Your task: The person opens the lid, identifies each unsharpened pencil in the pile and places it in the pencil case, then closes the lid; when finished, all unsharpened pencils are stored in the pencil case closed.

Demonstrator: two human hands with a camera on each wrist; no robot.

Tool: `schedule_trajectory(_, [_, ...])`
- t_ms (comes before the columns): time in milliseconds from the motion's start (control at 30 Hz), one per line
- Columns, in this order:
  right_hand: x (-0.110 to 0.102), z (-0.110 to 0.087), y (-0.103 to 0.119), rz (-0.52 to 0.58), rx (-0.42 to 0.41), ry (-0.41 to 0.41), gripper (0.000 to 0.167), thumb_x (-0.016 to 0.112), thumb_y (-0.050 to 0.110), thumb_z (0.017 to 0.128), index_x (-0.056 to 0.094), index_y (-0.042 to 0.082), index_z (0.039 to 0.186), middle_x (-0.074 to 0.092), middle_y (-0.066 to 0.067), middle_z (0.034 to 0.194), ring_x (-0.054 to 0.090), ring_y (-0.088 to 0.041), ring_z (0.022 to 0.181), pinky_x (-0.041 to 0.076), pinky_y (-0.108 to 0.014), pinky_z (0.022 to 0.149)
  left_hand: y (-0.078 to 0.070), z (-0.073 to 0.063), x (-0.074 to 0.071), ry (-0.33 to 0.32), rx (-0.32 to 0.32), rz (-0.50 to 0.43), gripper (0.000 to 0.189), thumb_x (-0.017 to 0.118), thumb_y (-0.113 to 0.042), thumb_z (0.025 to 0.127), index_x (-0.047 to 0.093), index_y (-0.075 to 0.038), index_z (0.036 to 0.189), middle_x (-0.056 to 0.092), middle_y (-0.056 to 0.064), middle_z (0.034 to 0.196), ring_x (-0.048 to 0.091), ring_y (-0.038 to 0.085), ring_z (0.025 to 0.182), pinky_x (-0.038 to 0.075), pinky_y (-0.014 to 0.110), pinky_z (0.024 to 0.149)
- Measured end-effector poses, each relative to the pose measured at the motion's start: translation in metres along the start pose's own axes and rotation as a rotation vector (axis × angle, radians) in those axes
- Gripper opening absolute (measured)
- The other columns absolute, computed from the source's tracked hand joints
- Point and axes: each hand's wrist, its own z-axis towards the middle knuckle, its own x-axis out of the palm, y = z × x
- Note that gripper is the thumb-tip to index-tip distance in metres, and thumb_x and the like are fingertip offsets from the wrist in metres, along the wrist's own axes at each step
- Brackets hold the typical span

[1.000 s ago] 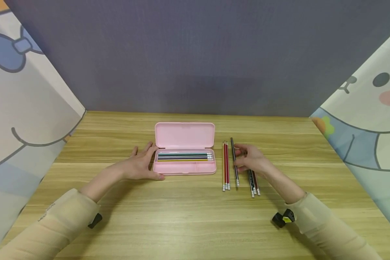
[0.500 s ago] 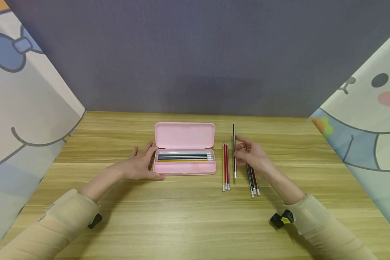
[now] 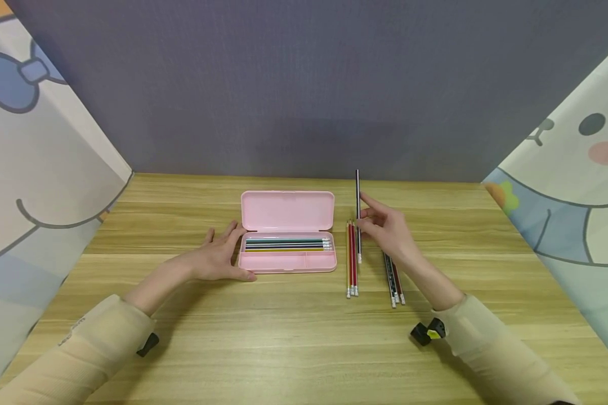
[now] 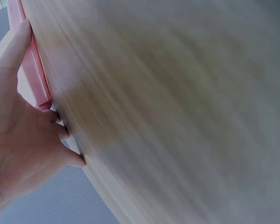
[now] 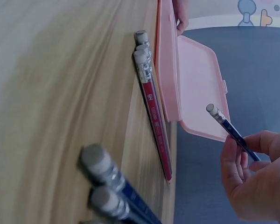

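Observation:
My right hand (image 3: 388, 228) pinches a dark pencil (image 3: 358, 191) with a pale eraser end, raised over the table; in the right wrist view its eraser points at the open lid. At the left end of a pink pencil case (image 3: 271, 262) rests my left hand (image 3: 218, 259), fingers spread, thumb along the front corner. Several pencils (image 3: 284, 245) lie in the case's long rear compartment, their erasers to the right. Just right of the case, red and yellow pencils (image 3: 353, 261) lie side by side. More dark pencils (image 3: 391, 281) lie below the right wrist, partly hidden by it.
The pink lid (image 3: 287, 211) stands folded back behind the case. Two smaller front compartments sit along the case's near side. A grey panel (image 3: 304, 101) rises at the back edge of the wooden table (image 3: 284, 337), with printed cloths (image 3: 588, 185) at both sides.
My right hand has lifted the dark pencil and carried it away from me and slightly left, toward the red and yellow pencils. The left hand has stayed on the case.

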Motion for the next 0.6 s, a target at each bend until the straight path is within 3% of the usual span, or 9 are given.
schedule_trajectory(400, [0.012,0.010,0.008,-0.064,-0.111,-0.027,0.052,0.068,0.002,0.097,0.055,0.005,0.147,0.068,-0.024,0.113,0.067,0.000,0.086,0.064,-0.034,0.081,0.000,0.000,0.000,-0.006,0.005,0.006,0.105,0.077,-0.062,0.083,0.018,-0.011,0.154,0.007,0.037,0.168,-0.001,0.046,0.160,-0.008,0.076,0.120])
schedule_trajectory(600, [0.020,0.017,0.015,-0.060,-0.129,-0.010,0.049,0.069,0.003,0.096,0.059,0.006,0.144,0.069,-0.024,0.114,0.066,0.000,0.086,0.059,-0.019,0.073,0.001,0.000,-0.001,-0.004,0.001,0.010,0.106,0.077,-0.062,0.083,0.018,-0.011,0.154,0.007,0.036,0.168,-0.001,0.046,0.161,-0.009,0.076,0.120])
